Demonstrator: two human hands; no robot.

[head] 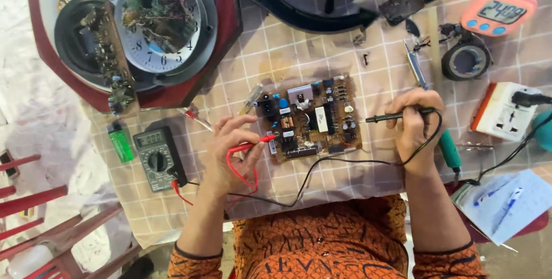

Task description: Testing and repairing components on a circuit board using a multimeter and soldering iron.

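Lying between the hands, the circuit board [313, 118] runs lengthwise from one to the other. Left hand [230, 152] pinches the red probe [265, 138] touching its near-left edge; right hand [415, 126] pinches the black probe [391, 117] just off its right edge.
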